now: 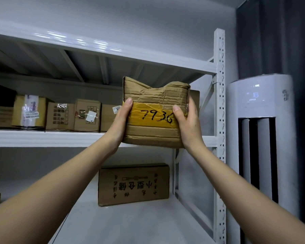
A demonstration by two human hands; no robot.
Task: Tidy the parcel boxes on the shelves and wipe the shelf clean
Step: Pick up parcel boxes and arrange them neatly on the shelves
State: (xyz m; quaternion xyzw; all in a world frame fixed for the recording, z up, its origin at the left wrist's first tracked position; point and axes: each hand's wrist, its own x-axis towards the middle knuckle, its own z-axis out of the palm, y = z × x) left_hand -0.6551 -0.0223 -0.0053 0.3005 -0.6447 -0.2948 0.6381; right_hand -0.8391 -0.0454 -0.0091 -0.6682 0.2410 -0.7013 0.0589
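A crumpled brown parcel box [155, 95] with yellow tape marked "7936" is held up in front of the middle shelf [42, 138] at its right end. My left hand [120, 120] grips its left side, thumb on the front. My right hand [187, 120] grips its right side, thumb on the tape. Its bottom edge sits level with the shelf's front rail; whether it rests on the shelf is unclear. Behind and to the left, several cardboard boxes [60, 117] stand in a row on the same shelf.
A flat brown box [133, 184] with printed characters stands on the lower white shelf [130, 224]. The perforated white upright [219, 120] frames the rack's right side. A white tower air conditioner [261, 138] and dark curtain [271, 41] are to the right.
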